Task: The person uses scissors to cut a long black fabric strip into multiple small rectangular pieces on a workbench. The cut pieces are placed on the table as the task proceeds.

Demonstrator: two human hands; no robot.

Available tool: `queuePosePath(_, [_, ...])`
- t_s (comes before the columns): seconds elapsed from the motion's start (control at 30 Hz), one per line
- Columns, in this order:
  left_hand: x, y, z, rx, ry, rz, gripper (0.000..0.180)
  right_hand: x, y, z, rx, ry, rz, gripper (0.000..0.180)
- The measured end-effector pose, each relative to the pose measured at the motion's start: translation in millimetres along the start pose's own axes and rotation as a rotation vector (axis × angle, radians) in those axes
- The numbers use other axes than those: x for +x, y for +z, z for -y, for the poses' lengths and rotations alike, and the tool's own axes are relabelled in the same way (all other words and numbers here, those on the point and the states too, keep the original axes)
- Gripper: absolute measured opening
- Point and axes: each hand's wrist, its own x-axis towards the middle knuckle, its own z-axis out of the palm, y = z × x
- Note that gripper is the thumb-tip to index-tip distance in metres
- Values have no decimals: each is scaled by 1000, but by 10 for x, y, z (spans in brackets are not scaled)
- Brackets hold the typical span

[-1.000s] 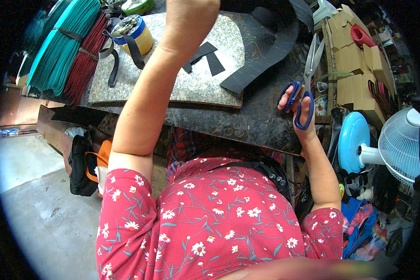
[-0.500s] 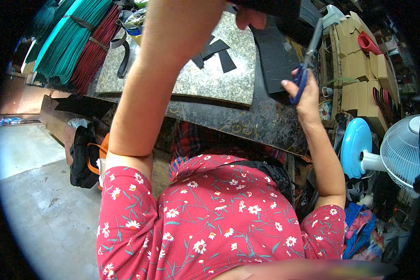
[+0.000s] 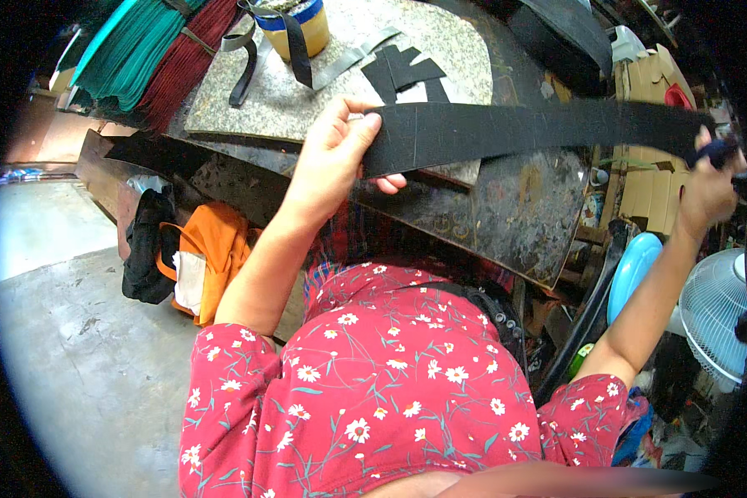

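While the black strip [image 3: 515, 133] stretches sideways between both hands, the left hand [image 3: 336, 162] pinches one end and the right hand [image 3: 710, 187] grips the other.

Two hands are in view, the left hand [image 3: 332, 166] and the right hand [image 3: 710, 187], with one long black strip [image 3: 523, 129] between them. On the bench [image 3: 506, 216] lies one speckled stone slab [image 3: 307, 100] carrying one yellow tin [image 3: 303, 25] and a few short black offcuts [image 3: 402, 70], too overlapped to count. One orange bag [image 3: 212, 249], one white fan [image 3: 718, 311].
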Motion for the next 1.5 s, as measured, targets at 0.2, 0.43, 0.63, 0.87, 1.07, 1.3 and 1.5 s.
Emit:
queuePosePath(0.2, [14,-80,322,36,96,-42,14,-628,254,1037,489,-180,400,35])
queuePosePath(0.43, [-75,-108,314,4,21,-71,14,-902,238,1198,1241,14,791,29])
queuePosePath(0.63, [-135,-169,244,-10,76,-133,12,-797,-50,901,1492,306,812,34])
queuePosePath(0.87, [-104,-192,245,525,199,-115,30,-1200,-318,940,1302,567,1401,29])
queuePosePath(1.07, [-25,-179,213,814,306,-17,34,-1337,-557,896,1413,597,1622,66])
queuePosePath(1.3, [4,-11,276,242,47,25,37,-1301,-765,798,1425,560,2153,57])
queuePosePath(1.5, [7,64,336,-31,8,64,43,-1300,-841,835,1398,549,2138,47])
